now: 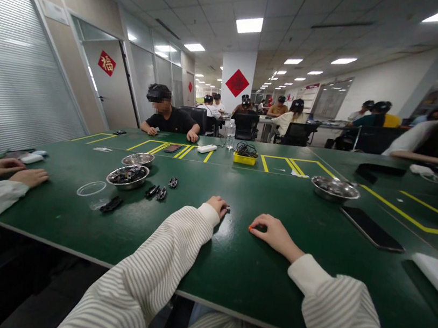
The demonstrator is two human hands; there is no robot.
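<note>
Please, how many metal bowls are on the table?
3: a front bowl and a partly hidden rear bowl on the left, and a third bowl beyond the phone.

Basket (245, 159), the landmark: bright yellow, with black cables (246, 149) inside. Table (243, 281) beneath it: plain dark green. Tape lines (264, 163) on either side: yellow. Power strip (207, 149), left of basket: white. Phone (373, 229), right and nearer: black. Nearer than basket: orange piece (250, 228); sleeves (175, 245) off-white, finely grey-striped, cuffs plain. Diamond sign (237, 83) beyond: red.
</note>
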